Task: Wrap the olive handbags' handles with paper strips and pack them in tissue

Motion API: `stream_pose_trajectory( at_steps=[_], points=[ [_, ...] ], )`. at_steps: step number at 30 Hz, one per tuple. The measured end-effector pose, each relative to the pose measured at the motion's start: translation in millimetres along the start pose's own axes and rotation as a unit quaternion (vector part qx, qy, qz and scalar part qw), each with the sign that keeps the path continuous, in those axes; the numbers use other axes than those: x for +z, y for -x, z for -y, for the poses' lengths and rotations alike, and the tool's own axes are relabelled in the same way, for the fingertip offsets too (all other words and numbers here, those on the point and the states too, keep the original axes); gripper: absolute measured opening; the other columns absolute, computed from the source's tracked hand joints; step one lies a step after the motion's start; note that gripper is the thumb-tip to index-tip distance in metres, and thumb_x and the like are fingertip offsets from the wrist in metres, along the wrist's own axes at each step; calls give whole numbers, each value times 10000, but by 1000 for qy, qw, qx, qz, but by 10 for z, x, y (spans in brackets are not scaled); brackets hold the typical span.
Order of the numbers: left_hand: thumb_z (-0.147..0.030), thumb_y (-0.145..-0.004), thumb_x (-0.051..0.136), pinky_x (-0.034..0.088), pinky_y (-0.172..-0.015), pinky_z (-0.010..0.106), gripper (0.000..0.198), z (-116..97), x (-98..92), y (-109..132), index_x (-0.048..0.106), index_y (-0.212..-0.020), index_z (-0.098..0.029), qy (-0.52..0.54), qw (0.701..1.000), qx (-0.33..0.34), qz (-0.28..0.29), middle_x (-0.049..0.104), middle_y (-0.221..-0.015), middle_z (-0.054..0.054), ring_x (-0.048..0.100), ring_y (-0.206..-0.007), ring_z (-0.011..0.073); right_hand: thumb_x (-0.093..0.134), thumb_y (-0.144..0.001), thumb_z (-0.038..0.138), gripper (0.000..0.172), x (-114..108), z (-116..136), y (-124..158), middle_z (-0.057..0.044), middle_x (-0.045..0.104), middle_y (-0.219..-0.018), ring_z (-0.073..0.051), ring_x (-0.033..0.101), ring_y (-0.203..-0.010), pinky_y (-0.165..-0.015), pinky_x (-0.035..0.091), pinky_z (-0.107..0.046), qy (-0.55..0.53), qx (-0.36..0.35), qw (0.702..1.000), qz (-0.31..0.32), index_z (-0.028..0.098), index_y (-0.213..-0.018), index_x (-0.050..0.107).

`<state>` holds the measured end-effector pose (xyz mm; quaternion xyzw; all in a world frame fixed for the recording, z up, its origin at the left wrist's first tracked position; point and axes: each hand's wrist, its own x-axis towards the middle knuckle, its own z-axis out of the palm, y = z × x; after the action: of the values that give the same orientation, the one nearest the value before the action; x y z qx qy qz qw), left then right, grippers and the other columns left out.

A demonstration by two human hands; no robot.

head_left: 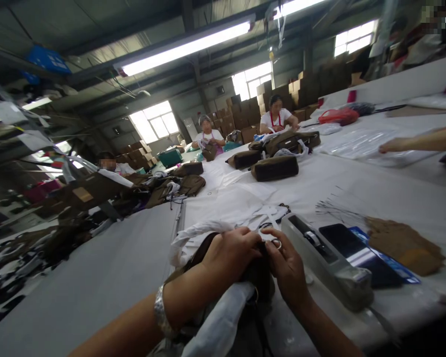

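Note:
My left hand (pixel 232 253) is closed over the top of a dark brown bag (pixel 258 277) at the near edge of the white table (pixel 357 188). My right hand (pixel 288 265) is curled beside it, pinching a small metal ring (pixel 276 243) at the bag's top. White wrapping paper (pixel 223 317) lies under and around the bag. A metal bracelet (pixel 160 312) circles my left wrist.
A grey tape dispenser (pixel 329 260) and a dark phone (pixel 357 253) lie right of my hands, with brown paper (pixel 405 243) beyond. Brown bags (pixel 275 167) sit mid-table. Another person's arm (pixel 419 144) reaches in from the right. Two seated people (pixel 277 116) work at the far end.

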<state>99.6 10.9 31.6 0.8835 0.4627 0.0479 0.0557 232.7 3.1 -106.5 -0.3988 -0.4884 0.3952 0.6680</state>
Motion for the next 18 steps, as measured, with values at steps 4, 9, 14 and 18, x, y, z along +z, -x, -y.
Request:
stream_pose_trajectory(
  at_steps=[4,9,14,18],
  points=[
    [-182,-800,761,466,-688,268,252,94,2,60,674,-1035,-215,43,999,27,-12,716,-994,4,674,-861,198,526,-981,439,308,8,36,45,48,466,-606,-114,451,-504,-452,355,-205,18,-11,1000,13,210,-1168,613],
    [-184,-794,785,431,-676,214,150,218,74,81,705,-918,-214,91,995,28,-35,716,-890,-28,647,-787,130,564,-969,470,333,12,114,44,-5,658,-813,-142,597,-640,-578,476,-230,42,-2,999,25,216,-1177,620],
    [-154,-847,725,427,-653,219,168,255,-83,80,731,-991,-240,67,995,77,0,726,-892,-27,664,-777,134,592,-968,461,340,-10,194,24,4,677,-867,-153,613,-707,-695,494,-255,88,-23,994,67,251,-1236,601],
    [-147,-938,597,448,-612,274,148,127,-177,94,696,-1039,-191,-129,976,178,-2,698,-911,13,658,-787,183,545,-987,466,340,-18,194,14,-1,675,-862,-164,599,-720,-685,474,-264,106,-15,993,41,256,-1249,603]
  ],
)
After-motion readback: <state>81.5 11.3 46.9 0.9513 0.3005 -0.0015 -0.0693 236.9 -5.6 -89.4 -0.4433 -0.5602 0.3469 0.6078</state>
